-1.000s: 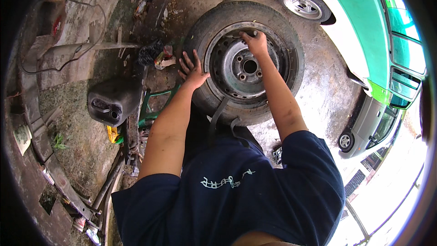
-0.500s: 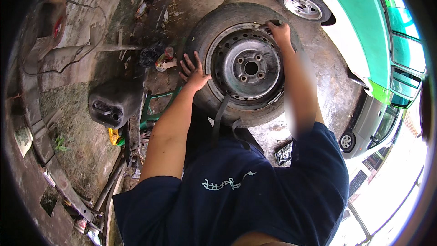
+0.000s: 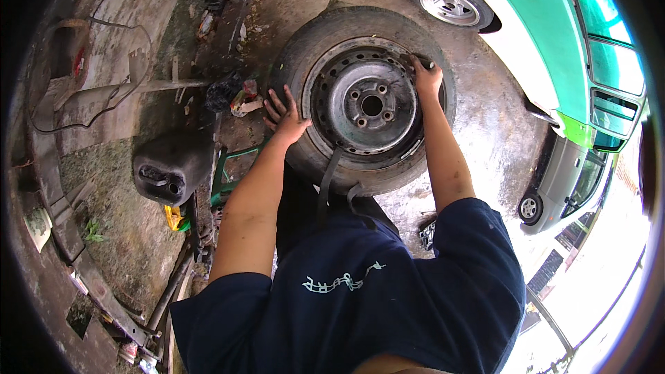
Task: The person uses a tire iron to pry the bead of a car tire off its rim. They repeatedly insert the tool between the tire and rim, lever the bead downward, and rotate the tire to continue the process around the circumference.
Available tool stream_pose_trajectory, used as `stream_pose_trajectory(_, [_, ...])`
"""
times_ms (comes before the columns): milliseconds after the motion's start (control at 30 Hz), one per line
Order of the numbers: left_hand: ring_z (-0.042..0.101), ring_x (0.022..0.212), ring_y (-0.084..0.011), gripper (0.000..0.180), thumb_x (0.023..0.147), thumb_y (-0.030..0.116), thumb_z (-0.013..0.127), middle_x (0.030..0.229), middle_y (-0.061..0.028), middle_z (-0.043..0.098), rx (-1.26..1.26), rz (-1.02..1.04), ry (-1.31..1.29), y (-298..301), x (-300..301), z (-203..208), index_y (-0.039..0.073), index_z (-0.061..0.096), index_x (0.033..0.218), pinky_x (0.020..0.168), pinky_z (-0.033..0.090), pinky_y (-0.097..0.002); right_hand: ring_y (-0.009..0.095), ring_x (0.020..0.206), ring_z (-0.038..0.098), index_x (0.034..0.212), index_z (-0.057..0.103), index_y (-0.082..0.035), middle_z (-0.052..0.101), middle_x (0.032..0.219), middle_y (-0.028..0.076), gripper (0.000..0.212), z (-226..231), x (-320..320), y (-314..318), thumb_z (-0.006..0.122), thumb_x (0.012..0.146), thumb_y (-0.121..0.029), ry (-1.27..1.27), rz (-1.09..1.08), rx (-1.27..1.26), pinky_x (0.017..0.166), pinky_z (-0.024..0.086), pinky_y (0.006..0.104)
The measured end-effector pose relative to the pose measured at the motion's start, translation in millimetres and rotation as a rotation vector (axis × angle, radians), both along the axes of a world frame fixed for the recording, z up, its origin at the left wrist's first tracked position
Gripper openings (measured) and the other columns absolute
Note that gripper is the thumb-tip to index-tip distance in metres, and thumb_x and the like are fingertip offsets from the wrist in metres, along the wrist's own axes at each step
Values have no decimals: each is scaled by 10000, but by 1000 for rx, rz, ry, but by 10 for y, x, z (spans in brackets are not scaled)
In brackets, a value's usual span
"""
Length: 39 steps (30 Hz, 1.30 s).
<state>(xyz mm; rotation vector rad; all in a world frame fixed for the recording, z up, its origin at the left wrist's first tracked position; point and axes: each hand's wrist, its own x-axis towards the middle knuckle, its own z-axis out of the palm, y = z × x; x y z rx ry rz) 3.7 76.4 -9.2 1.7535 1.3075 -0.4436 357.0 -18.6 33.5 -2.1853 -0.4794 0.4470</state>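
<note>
A worn black tyre (image 3: 294,69) on a dark steel rim (image 3: 337,114) lies in front of me, its hub hole and bolt holes facing up. My left hand (image 3: 287,121) rests on the tyre's left sidewall, open with the fingers spread. At the rim's upper right edge, my right hand (image 3: 427,82) is closed around a short dark bar-like tool (image 3: 417,60); most of it is hidden by the fingers. A flat dark metal bar (image 3: 328,181) sticks out from the rim's near edge toward my body. Beside it a curved dark strip (image 3: 352,201) lies against the tyre's near side.
A green and white vehicle (image 3: 540,21) stands at the upper right, with a grey car (image 3: 564,183) beyond it. To my left are a black plastic tank (image 3: 173,166), a green metal frame (image 3: 225,173), a black plastic bag (image 3: 223,92) and scattered scrap.
My right hand has moved nearer along the rim's right side, with the dark tool still in it. My left hand stays on the sidewall. The view has shifted slightly.
</note>
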Motion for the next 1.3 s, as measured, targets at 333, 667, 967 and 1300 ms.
stream_pose_trajectory(333, [-210,1397,-436,1188,789,343,735,1498,-157,-341,23,-18,30,-9,5,-20,275,-243,1461,1074,3,-664,130,738,626,970,699,16,708,834,80,272,-12,-571,291,742,808,-199,117,213,-69,696,488,282])
stream_pose_trajectory(667, [-218,1398,-426,1146,820,312,710,1501,-152,-337,13,-20,28,-3,-1,-5,275,-238,1463,1075,0,-663,157,788,653,985,695,16,716,889,105,272,76,-388,-144,742,806,-184,-78,-120,238,757,501,293])
stream_pose_trajectory(967, [-213,1404,-412,1051,868,321,641,1509,-140,-325,-23,12,15,27,1,80,287,-220,1470,1080,-15,-652,225,893,683,1041,684,-26,706,948,161,253,-91,-1206,337,703,801,-105,-81,113,303,832,496,318])
stream_pose_trajectory(1300, [-211,1406,-405,1020,884,320,614,1507,-124,-338,-12,-4,29,32,9,55,283,-218,1472,1080,-27,-645,212,894,678,1048,686,-16,713,957,147,267,-184,-850,58,706,822,-156,-76,3,191,833,492,313])
